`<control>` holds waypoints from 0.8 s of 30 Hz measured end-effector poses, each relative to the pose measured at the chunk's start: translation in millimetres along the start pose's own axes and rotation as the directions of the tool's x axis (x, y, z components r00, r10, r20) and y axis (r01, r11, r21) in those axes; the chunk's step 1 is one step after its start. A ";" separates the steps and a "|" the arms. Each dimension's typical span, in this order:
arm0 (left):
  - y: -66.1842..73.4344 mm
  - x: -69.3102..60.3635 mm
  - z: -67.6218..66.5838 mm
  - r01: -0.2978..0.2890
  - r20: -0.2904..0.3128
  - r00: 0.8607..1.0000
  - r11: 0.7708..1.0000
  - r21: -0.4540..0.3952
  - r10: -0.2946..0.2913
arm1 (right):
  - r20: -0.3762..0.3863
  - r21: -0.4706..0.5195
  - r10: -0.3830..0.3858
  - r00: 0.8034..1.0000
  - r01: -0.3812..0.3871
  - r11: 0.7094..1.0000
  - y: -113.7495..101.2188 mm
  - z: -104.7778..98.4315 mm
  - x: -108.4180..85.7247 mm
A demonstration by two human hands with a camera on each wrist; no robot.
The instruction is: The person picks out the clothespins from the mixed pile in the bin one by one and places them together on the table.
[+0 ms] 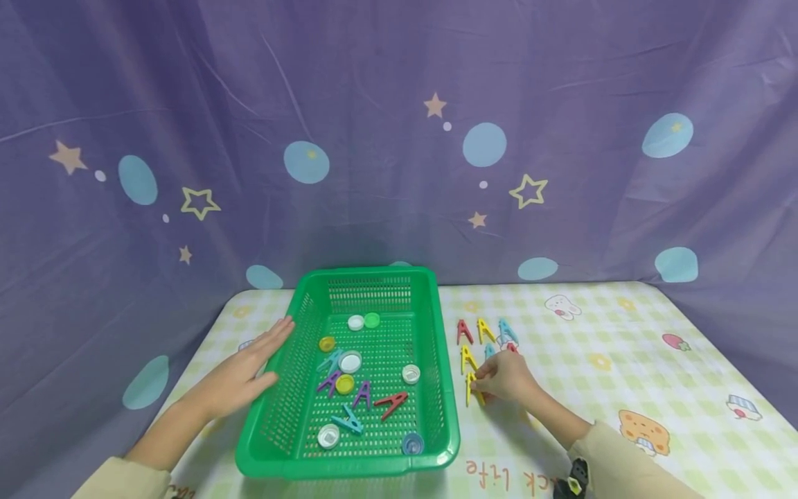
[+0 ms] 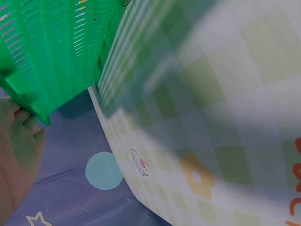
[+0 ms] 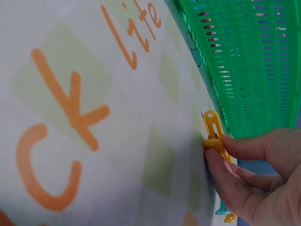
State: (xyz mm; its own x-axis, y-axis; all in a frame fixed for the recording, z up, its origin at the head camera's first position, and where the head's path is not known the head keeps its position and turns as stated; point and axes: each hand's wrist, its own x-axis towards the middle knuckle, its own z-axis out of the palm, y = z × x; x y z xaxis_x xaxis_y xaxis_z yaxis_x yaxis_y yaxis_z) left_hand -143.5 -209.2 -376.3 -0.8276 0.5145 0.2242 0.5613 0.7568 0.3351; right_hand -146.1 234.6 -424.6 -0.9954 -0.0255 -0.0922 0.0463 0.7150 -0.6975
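My left hand rests along the left rim of a green plastic basket, fingers straight. In the left wrist view its fingertips touch the basket edge. To the right of the basket, my right hand pinches a yellow clothespin between thumb and index finger, low on the tablecloth. Beyond it lie clothespins in rows: a red one, a yellow one and a light blue one at the back, with a yellow one in the row before them. Others there are partly hidden by the right hand.
Inside the basket lie scattered bottle caps, such as a yellow cap and a blue cap, with several clothespins, including a red one. A checked tablecloth covers the table; a purple curtain hangs behind it.
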 end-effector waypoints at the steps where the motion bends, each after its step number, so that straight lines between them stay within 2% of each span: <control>1: 0.2 0.0 0.1 0.000 0.000 1.000 1.000 -0.001 0.000 | 0.001 -0.005 -0.006 1.000 0.006 1.000 0.0 -0.7 0.1; 11: 1.5 0.0 -0.5 0.004 0.001 1.000 1.000 -0.010 -0.004 | 0.058 -0.063 -0.057 0.997 0.060 0.996 -10.1 -23.4 0.4; 18: 1.7 0.3 -1.2 -0.006 -0.009 1.000 1.000 -0.012 0.006 | 0.154 -0.048 -0.087 0.984 0.096 0.994 -25.3 -43.9 8.2; 24: 3.5 -0.1 -1.3 -0.012 -0.008 1.000 1.000 -0.022 0.012 | 0.204 -0.006 -0.115 0.972 0.119 0.993 -43.5 -58.8 16.6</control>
State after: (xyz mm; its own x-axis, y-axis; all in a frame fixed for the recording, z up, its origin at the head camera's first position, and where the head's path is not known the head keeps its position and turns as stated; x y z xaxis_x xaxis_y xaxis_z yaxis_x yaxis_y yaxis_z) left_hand -141.4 -207.0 -374.0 -0.8209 0.5200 0.2359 0.5710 0.7416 0.3522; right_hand -169.6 244.1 -354.0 -0.9559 -0.2497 -0.1545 -0.0729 0.7115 -0.6989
